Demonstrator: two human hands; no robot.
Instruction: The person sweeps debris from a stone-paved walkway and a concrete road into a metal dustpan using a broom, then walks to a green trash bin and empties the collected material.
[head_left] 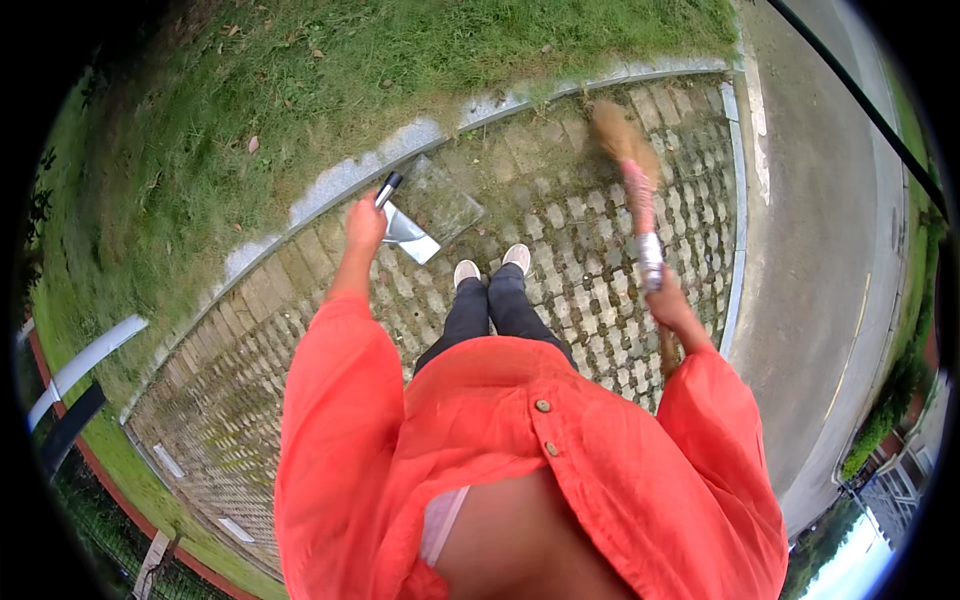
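My left hand is closed around the handle of a metal dustpan. The handle has a black end, and a shiny plate shows beside my fingers. Beyond it a dull, greyish square pan part lies low over the paving near the curb. On the right, my right hand grips a straw broom by its shaft, which has silver and pink wrapping above the hand. The broom's brown bristles reach forward over the paving and are smeared by motion. My shoes stand between the two tools.
Grid paving with moss in its gaps spreads underfoot. A pale stone curb curves between it and the grass, where a few dry leaves lie. To the right, another curb borders a grey road.
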